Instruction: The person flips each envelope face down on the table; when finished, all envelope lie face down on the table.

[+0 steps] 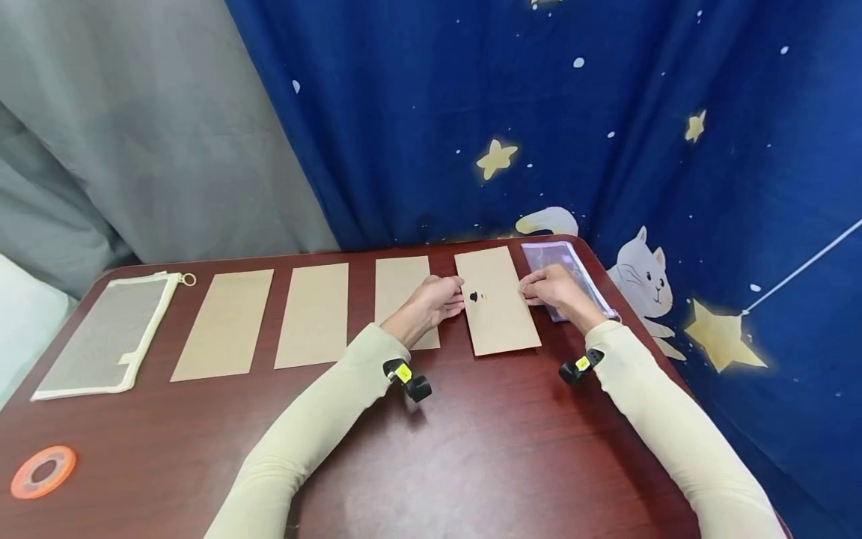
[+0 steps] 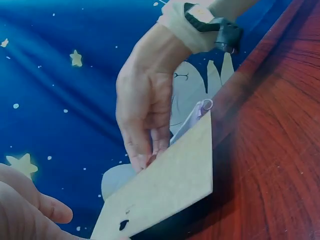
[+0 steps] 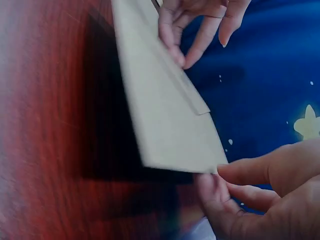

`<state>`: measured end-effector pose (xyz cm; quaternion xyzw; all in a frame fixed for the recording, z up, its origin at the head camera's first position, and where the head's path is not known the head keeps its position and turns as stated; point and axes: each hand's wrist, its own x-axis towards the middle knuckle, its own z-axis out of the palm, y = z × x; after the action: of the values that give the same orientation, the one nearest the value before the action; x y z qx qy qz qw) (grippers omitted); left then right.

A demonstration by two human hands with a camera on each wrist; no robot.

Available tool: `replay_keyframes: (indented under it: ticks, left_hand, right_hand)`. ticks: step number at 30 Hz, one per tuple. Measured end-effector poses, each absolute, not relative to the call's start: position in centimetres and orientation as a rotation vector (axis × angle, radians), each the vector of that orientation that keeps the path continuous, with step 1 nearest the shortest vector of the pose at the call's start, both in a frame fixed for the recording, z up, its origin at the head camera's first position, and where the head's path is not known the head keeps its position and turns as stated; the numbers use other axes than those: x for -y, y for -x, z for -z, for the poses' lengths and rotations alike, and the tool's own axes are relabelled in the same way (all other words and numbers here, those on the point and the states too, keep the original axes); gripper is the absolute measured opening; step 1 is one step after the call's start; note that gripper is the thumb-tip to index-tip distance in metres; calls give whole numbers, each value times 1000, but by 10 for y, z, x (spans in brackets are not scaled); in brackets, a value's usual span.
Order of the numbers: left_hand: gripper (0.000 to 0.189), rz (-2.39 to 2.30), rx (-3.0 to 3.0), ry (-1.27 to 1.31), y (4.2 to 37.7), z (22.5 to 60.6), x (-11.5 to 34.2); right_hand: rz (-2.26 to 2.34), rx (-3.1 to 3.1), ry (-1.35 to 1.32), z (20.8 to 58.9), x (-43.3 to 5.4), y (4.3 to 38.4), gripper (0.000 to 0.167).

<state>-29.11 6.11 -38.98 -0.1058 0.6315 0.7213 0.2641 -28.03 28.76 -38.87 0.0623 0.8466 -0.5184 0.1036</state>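
A brown paper envelope (image 1: pixel 498 314) with a small black print is raised off the table between both hands. My left hand (image 1: pixel 434 301) holds its left long edge near the print. At the opposite edge my right hand (image 1: pixel 557 290) grips it between thumb and fingers. The right wrist view shows the right thumb (image 3: pixel 245 171) at a corner and a folded flap (image 3: pixel 187 90) on the underside. Part of the left hand's grip is cut off in the left wrist view. Behind the left hand lies another brown envelope (image 1: pixel 402 273), partly covered.
Two more brown envelopes, one at the far left (image 1: pixel 225 322) and one beside it (image 1: pixel 313 314), lie in the row. A cream-edged zip pouch (image 1: pixel 87 337) is at the left, a purple zip pouch (image 1: pixel 548 256) under the right hand. An orange ring (image 1: pixel 63 464) lies front left. Curtains (image 1: pixel 431 112) hang behind.
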Motion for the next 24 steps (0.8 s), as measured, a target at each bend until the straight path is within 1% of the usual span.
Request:
replay_keyframes:
  ticks: [3, 8, 12, 16, 21, 24]
  left_hand:
    - [40, -1973, -1667, 295, 294, 387, -57]
    - [36, -2009, -1632, 276, 298, 381, -49]
    - [33, -2058, -1640, 244, 299, 377, -43]
    - [33, -2133, -1613, 230, 301, 375, -41]
    - [33, -2173, -1619, 214, 301, 373, -41]
    - [33, -2189, -1646, 227, 300, 372, -41]
  right_hand:
    - [1668, -2494, -186, 394, -287, 277, 31]
    - [1894, -2328, -213, 399, -289, 276, 39]
    - [1971, -2178, -202, 401, -292, 278, 45]
    - [2016, -2072, -145, 403, -294, 279, 46]
    - [1990, -2118, -86, 404, -294, 280, 43]
    - [1790, -2508, 10, 392, -284, 275, 33]
